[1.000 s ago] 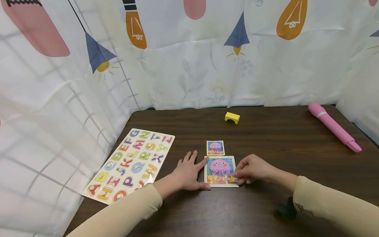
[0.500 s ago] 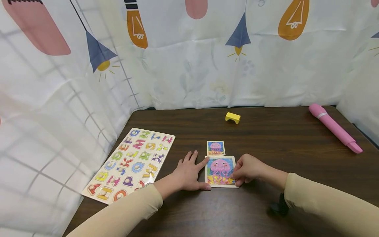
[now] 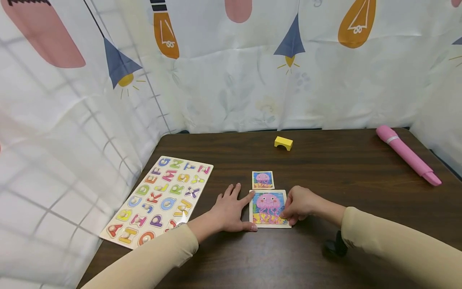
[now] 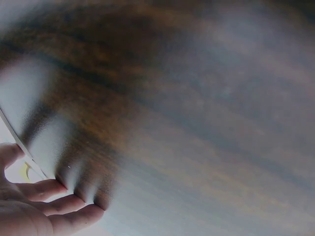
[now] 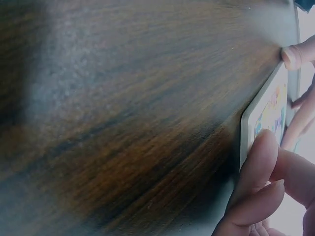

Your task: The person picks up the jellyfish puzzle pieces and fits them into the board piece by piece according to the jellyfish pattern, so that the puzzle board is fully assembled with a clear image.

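Note:
A square jigsaw puzzle (image 3: 268, 202) with a pink jellyfish picture lies flat in a pale frame on the table. My left hand (image 3: 231, 212) rests with spread fingers at its left side, index finger and thumb at the frame's edge. At the lower right corner, the curled fingers of my right hand (image 3: 300, 204) hold a puzzle piece, mostly covered, down in the picture. The right wrist view shows the thumb (image 5: 263, 152) on the puzzle near its rim. A small matching jellyfish card (image 3: 263, 180) lies just behind the frame.
An alphabet board (image 3: 159, 202) with knobbed letters lies to the left. A yellow arch block (image 3: 283, 143) stands at the back, and a pink microphone-like stick (image 3: 408, 154) lies at the far right. Printed curtains (image 3: 231, 92) hang behind the dark wooden table (image 3: 343, 160).
My right hand has shifted slightly left and inward, bringing the corner piece from tilted to flat in the picture. The left hand has stayed in place.

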`<action>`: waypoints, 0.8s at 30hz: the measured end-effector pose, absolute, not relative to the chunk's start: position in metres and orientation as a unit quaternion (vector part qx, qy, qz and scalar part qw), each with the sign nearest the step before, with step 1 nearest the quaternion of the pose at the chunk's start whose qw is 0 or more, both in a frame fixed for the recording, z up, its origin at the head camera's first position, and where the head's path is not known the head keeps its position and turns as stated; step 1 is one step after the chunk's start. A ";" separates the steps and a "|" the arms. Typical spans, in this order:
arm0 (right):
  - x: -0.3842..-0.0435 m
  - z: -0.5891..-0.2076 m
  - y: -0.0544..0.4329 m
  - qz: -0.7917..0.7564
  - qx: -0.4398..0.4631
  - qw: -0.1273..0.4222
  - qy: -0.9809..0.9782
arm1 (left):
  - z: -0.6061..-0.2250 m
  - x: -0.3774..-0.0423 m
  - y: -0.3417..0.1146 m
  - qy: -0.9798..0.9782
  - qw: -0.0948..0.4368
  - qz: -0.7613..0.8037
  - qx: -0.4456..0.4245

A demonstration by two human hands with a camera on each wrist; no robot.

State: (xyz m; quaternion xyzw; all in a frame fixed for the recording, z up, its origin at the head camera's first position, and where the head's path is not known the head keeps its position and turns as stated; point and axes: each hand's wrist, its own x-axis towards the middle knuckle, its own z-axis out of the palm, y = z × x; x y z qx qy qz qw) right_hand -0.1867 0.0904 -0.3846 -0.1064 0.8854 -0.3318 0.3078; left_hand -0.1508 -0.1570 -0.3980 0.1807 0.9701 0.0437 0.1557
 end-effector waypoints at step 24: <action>-0.189 -0.392 0.092 -0.346 -0.122 0.298 0.881 | -0.399 -0.151 -0.158 0.970 0.154 0.054 0.179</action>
